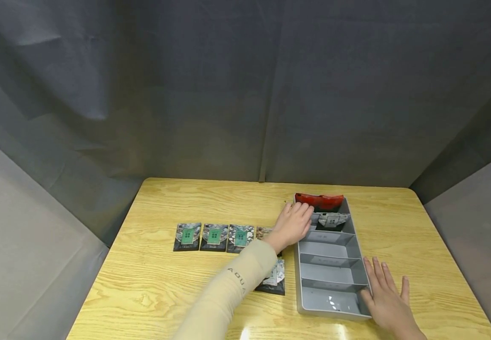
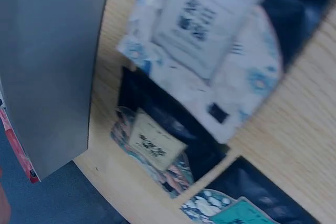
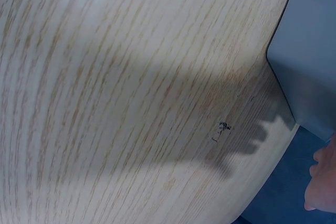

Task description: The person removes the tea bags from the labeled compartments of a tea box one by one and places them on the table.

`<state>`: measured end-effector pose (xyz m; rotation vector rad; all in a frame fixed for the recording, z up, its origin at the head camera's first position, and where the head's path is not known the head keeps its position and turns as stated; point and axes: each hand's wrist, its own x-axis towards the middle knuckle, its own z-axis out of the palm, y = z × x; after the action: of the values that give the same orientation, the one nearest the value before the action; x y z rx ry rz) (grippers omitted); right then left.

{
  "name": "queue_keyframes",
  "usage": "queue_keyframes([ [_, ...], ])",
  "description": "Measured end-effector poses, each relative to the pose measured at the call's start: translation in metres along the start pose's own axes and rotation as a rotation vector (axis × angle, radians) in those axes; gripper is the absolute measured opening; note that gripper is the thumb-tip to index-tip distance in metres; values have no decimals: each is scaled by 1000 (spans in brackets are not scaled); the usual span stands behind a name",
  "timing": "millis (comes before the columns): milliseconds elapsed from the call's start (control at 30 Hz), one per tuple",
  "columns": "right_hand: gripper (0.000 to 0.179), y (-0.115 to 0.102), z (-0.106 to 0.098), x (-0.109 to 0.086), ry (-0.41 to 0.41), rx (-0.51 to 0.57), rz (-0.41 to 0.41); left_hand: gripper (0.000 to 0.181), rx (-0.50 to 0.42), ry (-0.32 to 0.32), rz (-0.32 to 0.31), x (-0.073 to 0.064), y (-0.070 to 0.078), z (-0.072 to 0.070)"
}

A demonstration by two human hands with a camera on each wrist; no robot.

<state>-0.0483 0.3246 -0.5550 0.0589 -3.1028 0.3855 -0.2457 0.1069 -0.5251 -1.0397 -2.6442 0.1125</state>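
Observation:
A grey compartment box [image 1: 330, 314] stands right of centre on the table. My left hand [image 1: 293, 224] reaches over its far left rim, fingers bent loosely beside the second compartment from the back; the undersides of the fingers are hidden. Red packets [image 1: 331, 203] fill the rearmost compartment, and a white-and-black packet [image 1: 332, 220] stands in the second. My right hand [image 1: 387, 300] lies spread along the box's near right side, thumb at its rim. In the left wrist view, a white floral packet [image 2: 247, 56] lies beside the grey box wall [image 2: 52, 66].
Left of the box, a row holds three dark packets with green labels, including a left one [image 1: 187, 237], a middle one [image 1: 214, 237] and a right one [image 1: 240, 237]. A tan-labelled packet [image 2: 152, 148] continues the row, partly under my left arm. Dark curtains [image 1: 203, 94] hang behind the table.

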Motion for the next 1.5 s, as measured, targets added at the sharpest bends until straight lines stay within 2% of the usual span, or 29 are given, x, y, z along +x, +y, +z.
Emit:
queue_keyframes([
  [233,68,0,-1,0,-13,4,7,44,-55,-122,-22,17,16,-3],
  [533,68,-1,-1,0,-4,1,6,52,-110,-311,-77,31,32,-4],
  [733,69,0,-1,0,6,-6,-2,52,-115,-324,-69,35,40,-9],
  [967,69,0,1,1,12,-8,-6,50,-63,-359,-50,32,46,-10],
  [1067,69,0,1,1,9,-6,-3,49,-47,-339,-44,31,47,-8],
  [1267,68,-1,0,1,1,2,0,43,8,-259,-16,27,49,-3],
  [1333,68,0,0,1,-3,2,2,40,37,-223,-18,26,49,-1],
  [1500,69,0,1,0,-27,3,7,30,78,-86,-47,22,52,2],
])
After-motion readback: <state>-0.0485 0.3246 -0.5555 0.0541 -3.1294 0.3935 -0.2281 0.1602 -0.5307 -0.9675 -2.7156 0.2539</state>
